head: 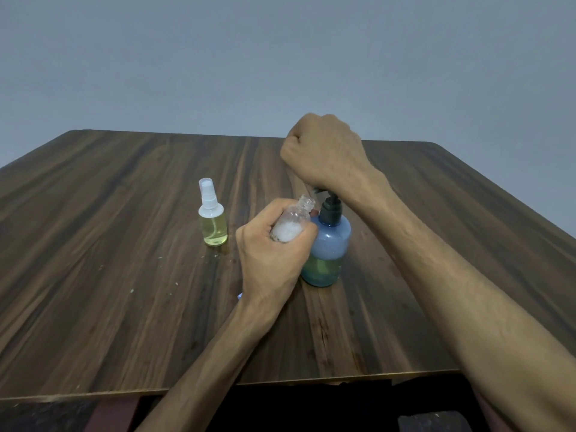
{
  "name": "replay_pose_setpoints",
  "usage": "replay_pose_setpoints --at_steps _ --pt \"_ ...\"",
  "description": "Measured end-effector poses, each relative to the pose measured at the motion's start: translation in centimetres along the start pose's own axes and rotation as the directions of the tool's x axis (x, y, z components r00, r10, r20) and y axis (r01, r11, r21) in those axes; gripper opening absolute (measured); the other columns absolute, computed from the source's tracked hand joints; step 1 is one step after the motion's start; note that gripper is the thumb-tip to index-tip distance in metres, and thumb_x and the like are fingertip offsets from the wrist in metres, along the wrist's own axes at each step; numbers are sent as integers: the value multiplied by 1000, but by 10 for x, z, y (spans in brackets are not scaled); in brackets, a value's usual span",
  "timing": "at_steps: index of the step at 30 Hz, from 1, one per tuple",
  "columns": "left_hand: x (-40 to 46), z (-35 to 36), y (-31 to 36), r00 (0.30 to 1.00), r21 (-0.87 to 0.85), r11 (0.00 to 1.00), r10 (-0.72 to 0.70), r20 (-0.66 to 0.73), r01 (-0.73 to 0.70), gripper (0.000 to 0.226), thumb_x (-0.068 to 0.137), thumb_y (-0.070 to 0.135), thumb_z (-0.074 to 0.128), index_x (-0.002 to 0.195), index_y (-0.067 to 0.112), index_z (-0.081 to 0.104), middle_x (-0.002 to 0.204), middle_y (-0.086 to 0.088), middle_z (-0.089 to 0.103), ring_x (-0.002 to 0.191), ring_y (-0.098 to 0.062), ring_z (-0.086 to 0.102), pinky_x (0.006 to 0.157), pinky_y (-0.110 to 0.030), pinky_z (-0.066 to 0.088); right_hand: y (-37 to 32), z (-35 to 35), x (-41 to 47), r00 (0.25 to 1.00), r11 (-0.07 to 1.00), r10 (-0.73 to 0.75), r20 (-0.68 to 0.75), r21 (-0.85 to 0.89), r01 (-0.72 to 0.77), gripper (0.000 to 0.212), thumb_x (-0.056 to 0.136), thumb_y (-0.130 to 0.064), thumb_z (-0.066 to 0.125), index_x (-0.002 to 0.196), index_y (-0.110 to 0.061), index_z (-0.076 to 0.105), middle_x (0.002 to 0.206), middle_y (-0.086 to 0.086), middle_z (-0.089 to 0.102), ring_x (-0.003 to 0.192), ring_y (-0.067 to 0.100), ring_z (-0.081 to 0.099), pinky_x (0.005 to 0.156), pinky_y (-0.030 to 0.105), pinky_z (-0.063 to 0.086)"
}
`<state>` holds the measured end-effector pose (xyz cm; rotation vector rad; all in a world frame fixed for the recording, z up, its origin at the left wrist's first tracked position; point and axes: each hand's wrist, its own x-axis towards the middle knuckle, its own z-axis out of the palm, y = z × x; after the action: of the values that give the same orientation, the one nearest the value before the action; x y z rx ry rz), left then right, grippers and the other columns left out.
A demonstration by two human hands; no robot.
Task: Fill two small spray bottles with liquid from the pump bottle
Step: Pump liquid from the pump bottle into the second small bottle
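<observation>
Seen from the head camera, a person works at a dark wood-grain desk (124, 275) set against a plain grey wall (218, 57), with three bottles in sight: two small clear spray bottles and one blue pump bottle (327, 247). The left hand (271, 251) grips the uncapped spray bottle (293, 222), fingers (307, 236) curled round its lower body; the bottle tilts to the right so that its open threaded neck sits just beside the pump's dark collar, under the spout. White foam or pale contents show through its clear wall between the fingers. The right hand (324, 151) is closed in a fist on top of the pump head (330, 202), its knuckles facing away from the camera; the head is mostly hidden beneath the heel of the hand, so what the fingers clasp cannot be told. The pump bottle stands upright near the middle of the desk, greenish liquid filling its lower part. The capped spray bottle (213, 219) stands upright to the left, apart from both hands, white sprayer fitted and pale yellow liquid filling most of its body. Small pale specks dot the desk near it.
</observation>
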<state>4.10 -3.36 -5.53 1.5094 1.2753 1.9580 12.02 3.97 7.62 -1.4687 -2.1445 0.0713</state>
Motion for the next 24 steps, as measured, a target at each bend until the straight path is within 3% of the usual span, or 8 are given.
replay_pose_setpoints --at_steps 2,6,10,13,17,21,24 --pt "0 0 -1 1000 6 1000 -10 1 10 14 81 13 74 93 12 79 80 1 74 76 -14 69 65 -29 54 0 2 -2 998 999 31 55 -27 -29 27 88 -13 48 64 -16 35 61 -1 42 56 18 35 55 32 29" --pt "-1 -2 -1 1000 10 1000 5 10 -5 14 82 16 74 94 13 80 81 3 74 76 -9 68 66 -27 54 0 0 -1 1000 1000 2 -2 0 -2 27 86 -12 47 62 -16 34 57 -1 40 54 19 36 56 31 32" --pt "-1 -1 -1 1000 -1 1000 -13 3 13 14 80 19 73 92 14 78 78 4 72 74 -5 64 65 -29 53 0 4 -1 999 999 25 42 -36 -24 28 88 -13 48 63 -15 34 61 -1 41 56 19 33 55 32 28" --pt "-2 -2 0 1000 -19 1000 -9 9 9 15 80 22 72 91 15 78 78 6 71 75 -4 64 65 -26 52 1 0 0 999 1000 1 -33 4 -1 29 86 -12 47 62 -17 31 58 -2 37 54 18 30 55 32 28" --pt "-1 -1 -2 1000 1 1000 -4 5 4 10 81 16 74 90 14 77 77 7 70 73 -5 63 65 -27 51 1 4 0 997 998 36 70 -50 -33 25 87 -14 49 65 -16 36 63 -1 43 57 18 35 56 32 27" --pt "-1 -1 0 1000 -13 1000 -5 0 5 12 80 10 73 91 13 79 78 3 72 74 -6 64 65 -27 52 2 -1 -1 998 999 7 -59 33 -5 25 84 -13 47 63 -17 35 58 -4 39 56 17 33 56 31 29" --pt "-1 -1 0 1000 14 1000 4 7 -4 11 81 9 74 91 11 78 78 4 72 73 -6 64 65 -26 52 1 3 -4 995 999 42 95 -31 -40 22 90 -20 49 70 -13 53 69 -2 56 62 17 47 58 32 32"
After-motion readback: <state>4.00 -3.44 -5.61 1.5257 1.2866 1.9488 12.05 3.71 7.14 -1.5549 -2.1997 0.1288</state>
